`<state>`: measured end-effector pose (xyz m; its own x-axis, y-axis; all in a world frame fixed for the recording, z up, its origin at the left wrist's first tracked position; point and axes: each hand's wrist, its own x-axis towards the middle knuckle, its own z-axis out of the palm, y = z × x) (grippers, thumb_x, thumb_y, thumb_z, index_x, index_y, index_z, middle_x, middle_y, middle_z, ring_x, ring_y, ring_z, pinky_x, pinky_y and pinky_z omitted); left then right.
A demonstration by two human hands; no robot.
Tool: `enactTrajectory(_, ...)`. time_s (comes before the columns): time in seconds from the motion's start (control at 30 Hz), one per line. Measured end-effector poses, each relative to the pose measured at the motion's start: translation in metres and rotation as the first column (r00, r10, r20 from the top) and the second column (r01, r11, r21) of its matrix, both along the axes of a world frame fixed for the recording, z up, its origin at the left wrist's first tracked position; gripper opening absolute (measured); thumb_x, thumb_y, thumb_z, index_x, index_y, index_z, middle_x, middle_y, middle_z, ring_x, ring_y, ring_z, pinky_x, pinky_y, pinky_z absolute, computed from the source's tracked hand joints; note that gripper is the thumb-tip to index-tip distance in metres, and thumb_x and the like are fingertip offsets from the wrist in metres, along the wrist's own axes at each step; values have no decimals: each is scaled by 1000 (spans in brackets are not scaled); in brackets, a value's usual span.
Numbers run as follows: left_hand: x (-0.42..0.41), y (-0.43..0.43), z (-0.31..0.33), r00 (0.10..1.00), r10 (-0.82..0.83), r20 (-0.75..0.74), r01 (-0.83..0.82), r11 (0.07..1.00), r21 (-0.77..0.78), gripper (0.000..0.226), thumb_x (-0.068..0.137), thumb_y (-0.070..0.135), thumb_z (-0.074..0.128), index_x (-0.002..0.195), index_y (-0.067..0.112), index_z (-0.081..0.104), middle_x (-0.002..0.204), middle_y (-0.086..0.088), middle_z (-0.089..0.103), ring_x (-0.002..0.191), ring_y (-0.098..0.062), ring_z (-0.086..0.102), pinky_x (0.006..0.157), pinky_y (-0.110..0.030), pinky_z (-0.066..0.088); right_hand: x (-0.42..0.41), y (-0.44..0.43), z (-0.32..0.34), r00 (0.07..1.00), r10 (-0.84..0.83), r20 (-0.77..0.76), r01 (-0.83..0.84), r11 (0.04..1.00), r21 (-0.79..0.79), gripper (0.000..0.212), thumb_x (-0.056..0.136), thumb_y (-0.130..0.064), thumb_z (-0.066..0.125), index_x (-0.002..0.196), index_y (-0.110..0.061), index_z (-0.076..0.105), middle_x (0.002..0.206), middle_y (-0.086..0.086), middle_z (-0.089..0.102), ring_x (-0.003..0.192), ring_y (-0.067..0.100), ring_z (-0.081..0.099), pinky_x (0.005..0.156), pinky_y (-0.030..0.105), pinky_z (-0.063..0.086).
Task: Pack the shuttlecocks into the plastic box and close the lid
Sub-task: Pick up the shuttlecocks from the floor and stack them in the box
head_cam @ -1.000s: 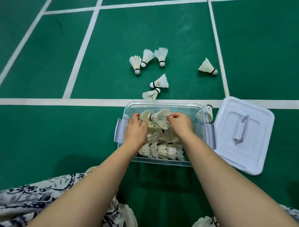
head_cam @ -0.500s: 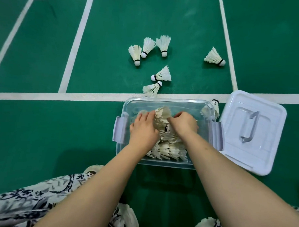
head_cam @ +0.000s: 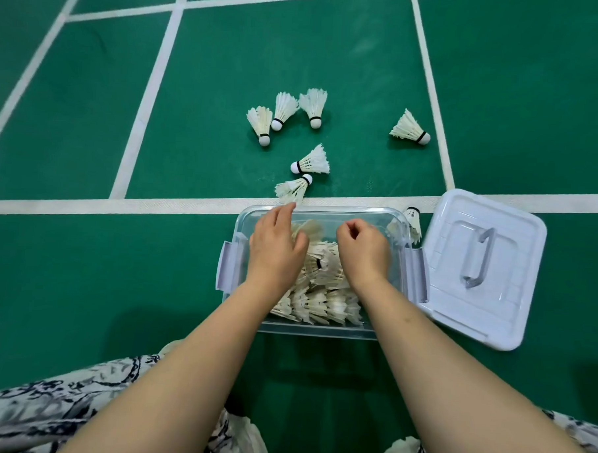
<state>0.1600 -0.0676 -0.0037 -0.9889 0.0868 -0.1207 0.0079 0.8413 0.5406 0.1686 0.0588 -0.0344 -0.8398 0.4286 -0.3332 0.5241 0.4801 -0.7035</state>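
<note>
While both grips hovered over the open plastic box (head_cam: 320, 331), I saw the left grip (head_cam: 276, 249) with its fingers stretched forward, tips at the far rim, holding nothing. The right grip (head_cam: 363, 251) had its fingers curled under above the pile; whether they pinched anything I could not tell. The packed shuttlecocks (head_cam: 321, 301) filled the box, which sat on the green court floor (head_cam: 83, 268). The lid (head_cam: 515, 256) lay handle up just to the right, its edge against the box. Beyond the box lay a cluster of three (head_cam: 285, 111), a pair (head_cam: 310, 163) near the far rim, and a lone shuttlecock (head_cam: 409, 130) apart to the right. A seventh shuttlecock (head_cam: 413, 221) stood cork-up at the box's far right corner, beside the lid.
</note>
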Motion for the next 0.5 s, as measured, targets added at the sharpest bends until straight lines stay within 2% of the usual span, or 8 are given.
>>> enactTrajectory(0.07, -7, 1, 7, 999, 18, -29, -17, 1000, 21, 48, 93, 22, 45, 140, 14, 35, 142, -8, 40, 131, -23, 32, 109, -36, 25, 4, 2, 8, 995, 25, -97, -26, 1000, -9, 26, 93, -25, 43, 80, -15, 62, 71, 0, 60, 63, 16, 50, 50, 24, 33)
enactTrajectory(0.13, -15, 2, 11, 997, 21, -68, -19, 1000, 25, 48, 93, 22, 46, 139, 13, 36, 140, -8, 42, 131, -23, 33, 109, -34, 24, 6, 2, 16, 980, 45, -196, -50, 999, -21, 26, 94, -24, 43, 76, -15, 60, 65, -2, 54, 59, 14, 45, 49, 25, 31)
enactTrajectory(0.27, -27, 8, 13, 993, 11, -121, -10, 1000, 8, 47, 94, 24, 47, 138, 11, 38, 138, -8, 44, 129, -24, 35, 108, -33, 25, 1, 1, 29, 943, 40, -329, -51, 998, -26, 26, 94, -22, 44, 80, -11, 63, 71, 0, 58, 66, 15, 49, 55, 28, 32)
enactTrajectory(0.5, -61, 26, 17, 972, -56, -229, 62, 998, 20, 42, 92, 20, 50, 133, 13, 46, 129, -6, 56, 122, -24, 45, 101, -36, 34, -38, 4, 39, 906, 68, -418, -63, 998, 25, 20, 92, -19, 49, 87, -10, 66, 85, 4, 67, 81, 20, 54, 68, 29, 37)
